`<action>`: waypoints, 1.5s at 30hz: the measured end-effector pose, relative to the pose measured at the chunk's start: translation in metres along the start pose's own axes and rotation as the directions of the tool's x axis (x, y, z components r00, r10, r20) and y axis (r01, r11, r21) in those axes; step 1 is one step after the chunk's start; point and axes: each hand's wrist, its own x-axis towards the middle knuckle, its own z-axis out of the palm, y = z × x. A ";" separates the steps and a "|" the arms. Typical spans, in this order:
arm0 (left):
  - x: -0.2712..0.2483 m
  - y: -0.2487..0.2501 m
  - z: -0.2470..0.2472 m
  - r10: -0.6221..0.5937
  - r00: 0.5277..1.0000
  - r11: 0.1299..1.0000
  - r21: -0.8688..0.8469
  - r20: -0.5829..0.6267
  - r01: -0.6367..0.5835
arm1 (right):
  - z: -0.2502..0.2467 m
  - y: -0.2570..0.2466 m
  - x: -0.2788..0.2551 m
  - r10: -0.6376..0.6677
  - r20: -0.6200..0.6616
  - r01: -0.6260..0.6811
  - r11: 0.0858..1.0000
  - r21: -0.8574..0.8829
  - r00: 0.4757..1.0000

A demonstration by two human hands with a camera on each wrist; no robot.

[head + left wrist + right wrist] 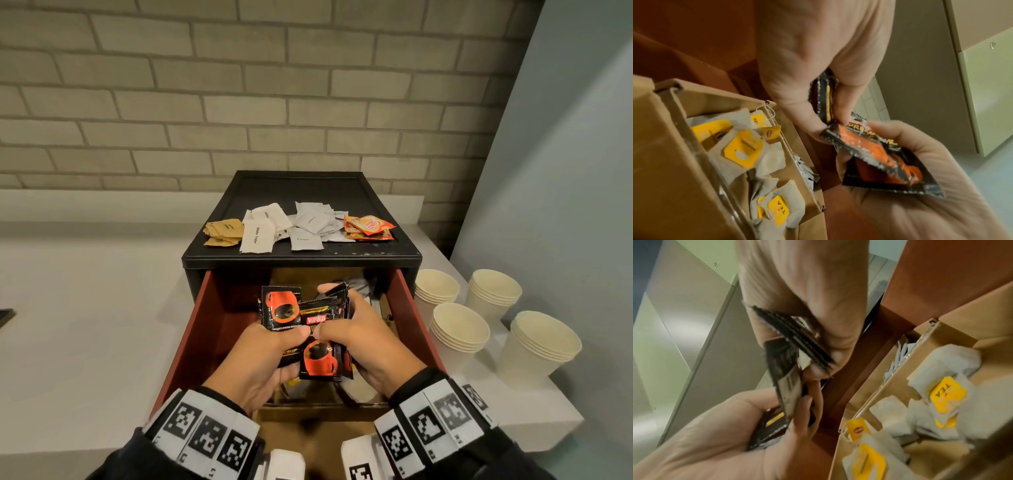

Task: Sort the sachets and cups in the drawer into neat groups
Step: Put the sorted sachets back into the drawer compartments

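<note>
Both hands, left hand point(263, 359) and right hand point(359, 339), grip black coffee sachets point(301, 318) above the open drawer point(191, 342); tea bags point(744, 151) fill its cardboard box point(663, 162); paper cups point(459, 329) stand by the counter's right edge.

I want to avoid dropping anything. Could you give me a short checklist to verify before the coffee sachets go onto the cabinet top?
1. Left hand grips coffee sachets: ok.
2. Right hand grips the same bundle: ok.
3. Sachets squared into one stack: not ok, they fan out at different angles.
4. Free space on the cabinet top: ok, bare area behind the sugar sachets, cream sachets and creamer packets.
5. All coffee sachets collected from the drawer: cannot tell, the hands hide part of it.
6. Tea bags kept in their cardboard box: ok.
</note>
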 end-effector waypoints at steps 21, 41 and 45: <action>0.001 -0.002 0.001 0.033 0.999 0.990 0.139 -0.039 -0.027 | 0.000 -0.003 0.002 0.058 -0.113 -0.078 0.980 -0.182 0.992; -0.002 0.004 -0.001 0.068 0.997 0.959 0.273 0.031 -0.074 | -0.002 0.001 0.004 -0.055 -0.041 0.040 0.950 -0.310 0.998; 0.003 0.005 -0.005 0.077 0.995 0.981 0.185 -0.067 -0.063 | -0.012 -0.005 0.006 -0.074 -0.273 0.065 0.997 -0.042 0.959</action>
